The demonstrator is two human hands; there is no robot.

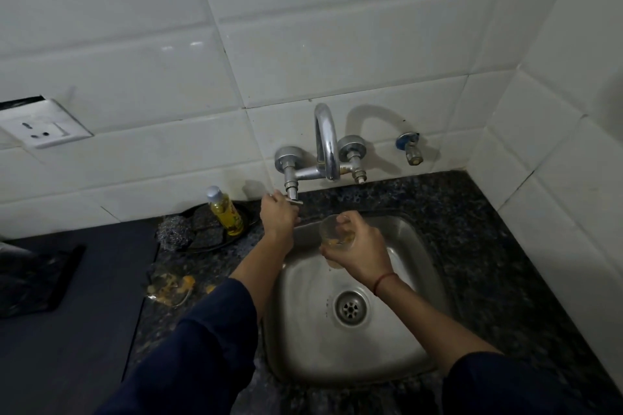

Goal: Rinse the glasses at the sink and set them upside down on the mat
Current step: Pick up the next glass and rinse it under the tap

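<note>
The person wore a top of dark navy cloth with long sleeves. The left sleeve [188, 347] filled the lower left-centre of the frame. It was loose, plain and matte, with soft folds along its length, and its edge ended partway along the forearm, just left of the picture's middle. The right sleeve [499, 384], of the same dark blue cloth, sat in the lower right corner and ended further from the wrist, so more of that forearm showed bare. A thin red thread band [384, 281] ran around the right wrist, right of centre. The left hand [278, 216] and right hand [359, 253], at mid-frame, were bare.
</note>
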